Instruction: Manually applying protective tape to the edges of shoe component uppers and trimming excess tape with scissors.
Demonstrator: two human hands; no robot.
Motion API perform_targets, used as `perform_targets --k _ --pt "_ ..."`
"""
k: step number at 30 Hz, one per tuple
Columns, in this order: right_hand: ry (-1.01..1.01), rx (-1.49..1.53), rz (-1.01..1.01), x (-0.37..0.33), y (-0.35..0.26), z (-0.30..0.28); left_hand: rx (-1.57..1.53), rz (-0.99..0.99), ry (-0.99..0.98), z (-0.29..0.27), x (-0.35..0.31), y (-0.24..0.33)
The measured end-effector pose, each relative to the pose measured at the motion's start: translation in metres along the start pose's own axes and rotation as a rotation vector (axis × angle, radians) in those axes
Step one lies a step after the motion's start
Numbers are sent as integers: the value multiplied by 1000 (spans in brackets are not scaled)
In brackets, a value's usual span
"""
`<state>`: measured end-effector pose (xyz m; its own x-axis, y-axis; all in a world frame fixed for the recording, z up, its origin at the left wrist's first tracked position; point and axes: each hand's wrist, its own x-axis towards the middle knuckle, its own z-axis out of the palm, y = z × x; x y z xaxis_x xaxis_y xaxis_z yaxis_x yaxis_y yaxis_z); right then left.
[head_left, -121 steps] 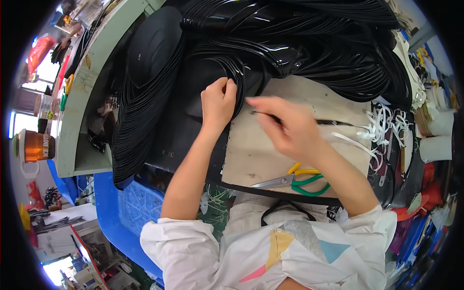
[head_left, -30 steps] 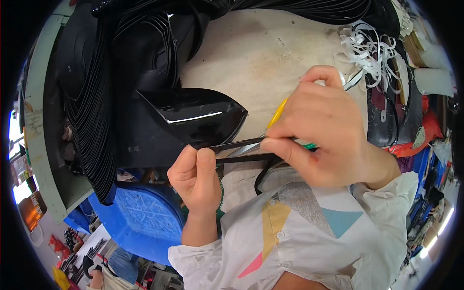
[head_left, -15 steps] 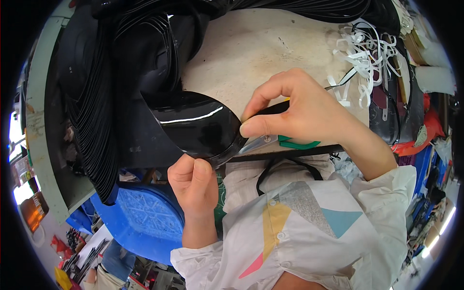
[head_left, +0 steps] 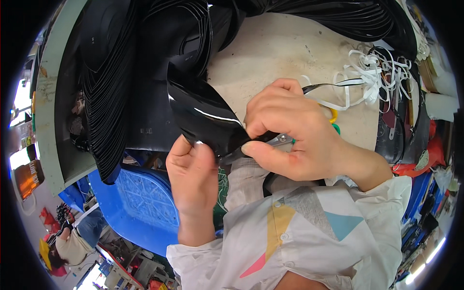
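Note:
A glossy black, leather-like curved piece point(head_left: 203, 113) is held between both hands over the table's front edge. My left hand point(head_left: 193, 169) is closed on its lower edge, thumb on top. At its right end my right hand point(head_left: 295, 130) pinches the rim, with a narrow black strip point(head_left: 333, 84) trailing from behind the knuckles toward the white ribbons. Scissors point(head_left: 282, 139) lie under the right hand, their metal pivot showing between piece and fingers. Green and yellow parts of their handles show beyond the hand; the blades are mostly covered.
Stacks of black shaped pieces point(head_left: 104, 111) fan out at the left, with more point(head_left: 338, 19) along the back. A tangle of white ribbons point(head_left: 374, 72) lies at the right of the pale tabletop point(head_left: 270, 43). Below the table's left side stands a blue plastic basin point(head_left: 140, 203).
The black piece has tilted and bent more sharply, its tip swinging up and right. My left thumb has moved onto it, and my right hand has turned. The view has shifted slightly.

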<state>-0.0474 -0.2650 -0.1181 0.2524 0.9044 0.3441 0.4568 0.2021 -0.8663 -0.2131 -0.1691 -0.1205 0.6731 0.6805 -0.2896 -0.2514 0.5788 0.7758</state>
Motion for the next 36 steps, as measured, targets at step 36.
perform_targets --k 36 --pt "27 -242 164 -75 16 -13 -52 49 -38 21 12 -14"
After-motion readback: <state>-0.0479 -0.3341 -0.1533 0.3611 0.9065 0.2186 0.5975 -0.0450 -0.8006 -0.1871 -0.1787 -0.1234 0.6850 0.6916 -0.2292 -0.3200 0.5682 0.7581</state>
